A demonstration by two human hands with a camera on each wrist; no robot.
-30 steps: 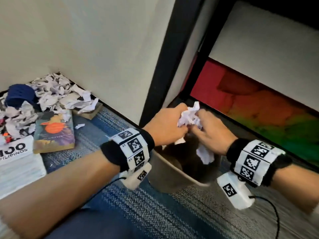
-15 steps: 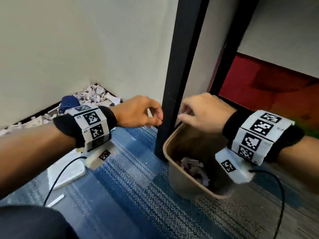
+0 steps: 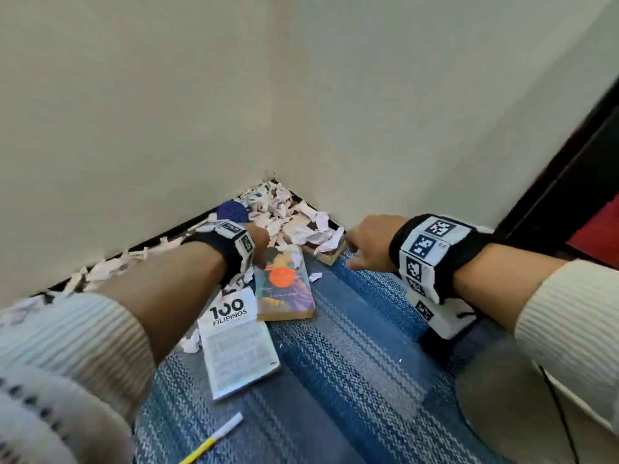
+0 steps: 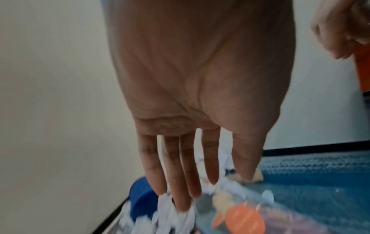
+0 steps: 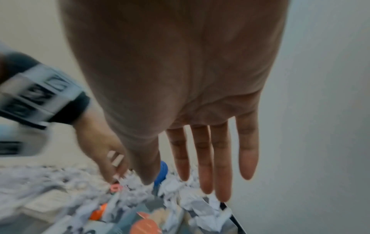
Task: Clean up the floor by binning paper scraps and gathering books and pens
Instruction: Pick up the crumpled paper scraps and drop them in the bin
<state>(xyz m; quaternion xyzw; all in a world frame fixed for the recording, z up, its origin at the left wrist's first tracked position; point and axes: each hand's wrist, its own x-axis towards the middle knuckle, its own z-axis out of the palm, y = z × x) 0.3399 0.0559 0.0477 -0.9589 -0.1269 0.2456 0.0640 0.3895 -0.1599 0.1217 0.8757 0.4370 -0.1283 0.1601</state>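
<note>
Paper scraps (image 3: pixel 284 217): white, crumpled, heaped in the far corner where the two walls meet, with a ragged trail running left along the skirting — I judge most of the binning is not yet done.
Bin: out of every current view, so I can't say how full it is.
Left hand (image 4: pixel 192 95): fingers straight and spread, palm empty, fingertips (image 4: pixel 183 204) right at the top of the scraps beside a blue object (image 3: pixel 232 212); contact is blurred, so I'd only say it looks to be touching.
Right hand (image 5: pixel 176 79): also flat, fingers long and slightly apart, holding nothing, poised above the right side of the heap close to the wall.
Books: three on the blue carpet (image 3: pixel 351 346), none gathered — the orange-circle book (image 3: pixel 284 283) at the heap's near edge, the white "100 Filipinos" book (image 3: pixel 237 343) overlapping its left side, nearer me, and a third book (image 3: pixel 330 252) to the right, half buried under scraps.
Pen (image 3: pixel 212 438): yellow and white, lying alone on the near carpet, well apart from the books.
Progress: early to middling, I reckon — scraps first, then books and pen.
</note>
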